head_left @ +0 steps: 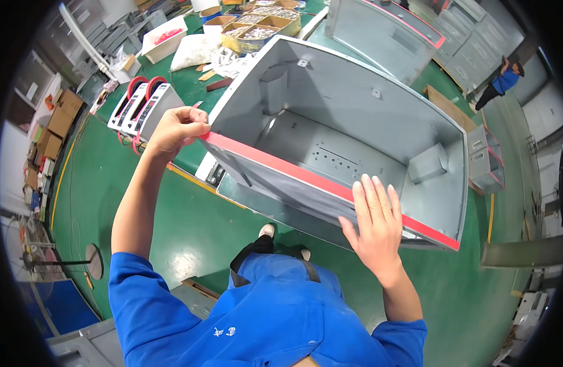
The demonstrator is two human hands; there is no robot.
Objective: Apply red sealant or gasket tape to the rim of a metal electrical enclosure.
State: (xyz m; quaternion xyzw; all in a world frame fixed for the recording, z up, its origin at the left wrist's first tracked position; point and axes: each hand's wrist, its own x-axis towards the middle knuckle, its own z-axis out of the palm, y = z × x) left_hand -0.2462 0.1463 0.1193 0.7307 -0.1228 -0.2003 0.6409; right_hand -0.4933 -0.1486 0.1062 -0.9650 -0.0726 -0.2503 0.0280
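Observation:
A large grey sheet-metal box (349,79) stands in front of me with its open side facing up, showing holes in its floor and small blocks inside. Along its near rim runs a red strip (281,164), perhaps tape. My left hand (178,129) is closed at the near left corner, thumb and fingers pinched on the strip's end. Farther right, my right hand (377,229) lies flat on the strip with fingers stretched out and holds nothing. Its palm covers part of the strip.
Two white machines with red rolls (145,110) stand on the green table at the left. Behind them are a white tray (164,38), a white bag (196,51) and yellow bins (270,35) of small parts. Another grey box (379,37) stands beyond. A person (505,78) is far right.

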